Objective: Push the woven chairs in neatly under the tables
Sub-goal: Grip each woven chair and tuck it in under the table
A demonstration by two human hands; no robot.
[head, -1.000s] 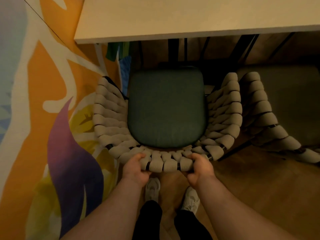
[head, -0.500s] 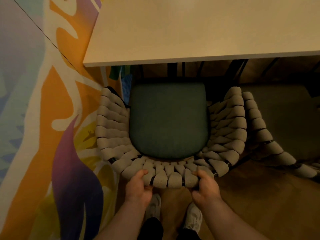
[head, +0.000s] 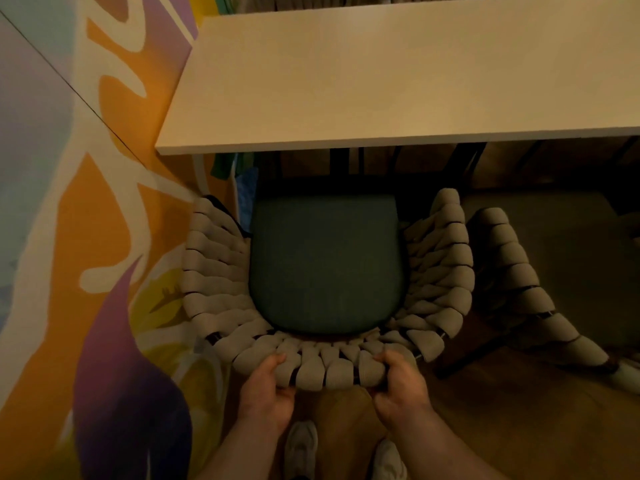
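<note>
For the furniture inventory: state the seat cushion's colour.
The seat cushion is plain dark teal-green; only the head view shows it.

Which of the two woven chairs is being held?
The green-cushioned chair beside the painted wall: left hand and right hand grip its back; the neighbouring chair is untouched.

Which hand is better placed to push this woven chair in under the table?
Right, narrowly. Both grip the back rim of the beige woven chair, but the right hand seems to wrap further over it, while the left hand works beside the painted wall, with less room.
</note>
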